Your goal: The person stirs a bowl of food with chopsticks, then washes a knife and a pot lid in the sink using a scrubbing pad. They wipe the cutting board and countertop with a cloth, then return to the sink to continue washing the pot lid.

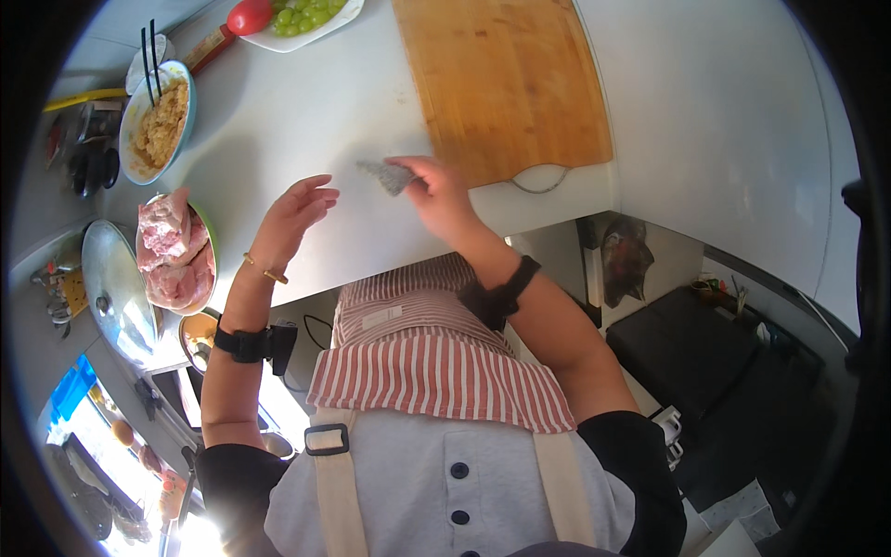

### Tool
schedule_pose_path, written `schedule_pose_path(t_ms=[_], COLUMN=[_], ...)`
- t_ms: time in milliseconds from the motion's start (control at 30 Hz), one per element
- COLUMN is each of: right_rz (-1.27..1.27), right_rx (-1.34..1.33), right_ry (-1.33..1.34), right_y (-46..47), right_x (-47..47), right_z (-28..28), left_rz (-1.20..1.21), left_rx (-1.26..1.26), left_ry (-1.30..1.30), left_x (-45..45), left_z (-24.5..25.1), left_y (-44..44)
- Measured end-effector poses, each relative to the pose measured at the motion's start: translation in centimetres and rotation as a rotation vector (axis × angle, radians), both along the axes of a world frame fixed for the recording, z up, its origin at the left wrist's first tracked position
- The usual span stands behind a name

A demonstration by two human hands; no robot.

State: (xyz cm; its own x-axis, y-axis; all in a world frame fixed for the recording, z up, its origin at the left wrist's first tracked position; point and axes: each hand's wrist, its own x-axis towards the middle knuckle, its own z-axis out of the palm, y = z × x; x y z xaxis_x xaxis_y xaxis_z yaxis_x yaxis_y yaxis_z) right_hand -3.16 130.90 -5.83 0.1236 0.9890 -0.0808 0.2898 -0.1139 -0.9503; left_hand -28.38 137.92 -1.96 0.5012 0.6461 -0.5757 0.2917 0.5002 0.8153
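Note:
My right hand (440, 198) grips a small grey cloth (391, 177) by its edge, just above the white countertop (299, 132). To its left my left hand (296, 209) is raised with its fingers apart and nothing in it. Beyond my right hand lies a wooden cutting board (518, 83) with a metal loop handle (543, 182). At the left, an oval dish of raw meat (174, 254) stands near my left wrist. Behind it is a pale blue bowl (191, 129) of minced mixture (163, 129) with black chopsticks (150, 66) in it.
A white plate (285, 46) of green grapes (301, 17) and a tomato (249, 17) stand at the back, beside a red-and-tan handled object (209, 50). A glass lid (118, 292) lies left of the meat. The counter's front edge (557, 219) runs before my apron.

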Motion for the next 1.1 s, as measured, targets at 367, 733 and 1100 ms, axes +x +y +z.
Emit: schedule_pose_path(t_ms=[367, 733, 1100], right_rz=[0.083, -0.674, -0.765], right_rx=[0.129, -0.128, -0.041], right_ry=[-0.067, 0.151, 0.426], right_y=[-5.1, -18.9, -20.0], right_x=[3.7, 21.9, 22.2], right_z=[0.9, -2.1, -2.2], left_rz=[-0.005, -0.661, -0.693], left_rx=[0.089, 1.178, 1.540], left_ry=[0.064, 0.164, 0.363], left_x=[2.1, 23.1, 29.8], left_z=[-0.6, -2.4, -3.5], left_y=[-2.4, -6.5, -8.1])
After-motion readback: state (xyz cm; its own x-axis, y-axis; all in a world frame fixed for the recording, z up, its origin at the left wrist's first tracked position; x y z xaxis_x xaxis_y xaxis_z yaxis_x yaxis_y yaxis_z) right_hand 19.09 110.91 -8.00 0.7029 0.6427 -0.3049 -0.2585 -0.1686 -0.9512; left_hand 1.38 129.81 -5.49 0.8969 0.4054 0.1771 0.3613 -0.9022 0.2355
